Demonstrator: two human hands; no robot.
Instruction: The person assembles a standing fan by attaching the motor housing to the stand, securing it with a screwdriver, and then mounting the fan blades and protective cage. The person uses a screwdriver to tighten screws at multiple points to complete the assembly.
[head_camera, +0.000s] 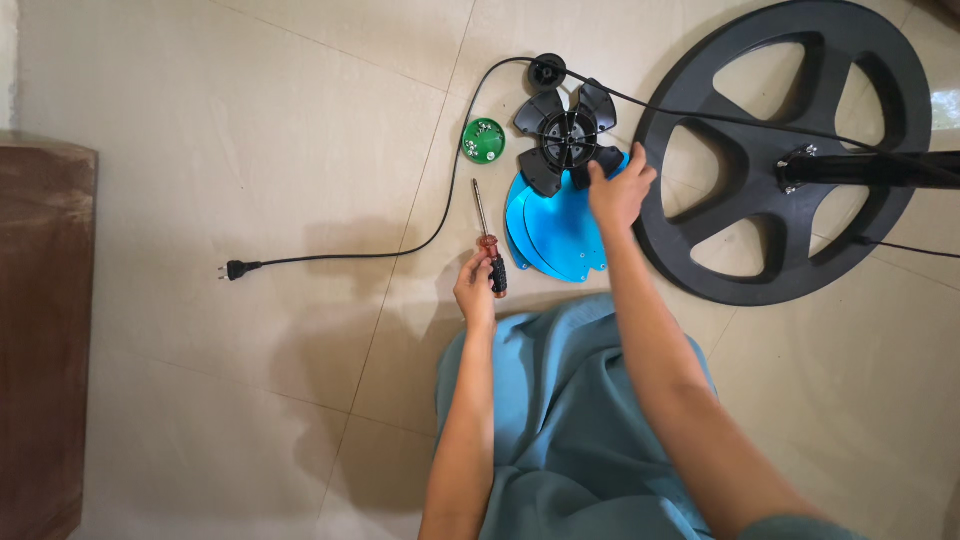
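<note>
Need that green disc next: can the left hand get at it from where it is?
Probably yes. The left hand holds a screwdriver, whose tip points toward the green disc. Bare floor lies between; only the black cord runs beside the disc.

Soft, even daylight fills the frame, bright without being harsh. The pale floor tiles (300, 120) carry a mild sheen, strongest at the right edge, where a washed-out glare patch sits (likely a window reflection). A broad, diffuse shadow spreads left of centre, lower down, with no hard outline. Focus is sharp at the centre; the forearm at the lower right is slightly soft. Wide-lens distortion bends the grout lines near the corners.
</note>
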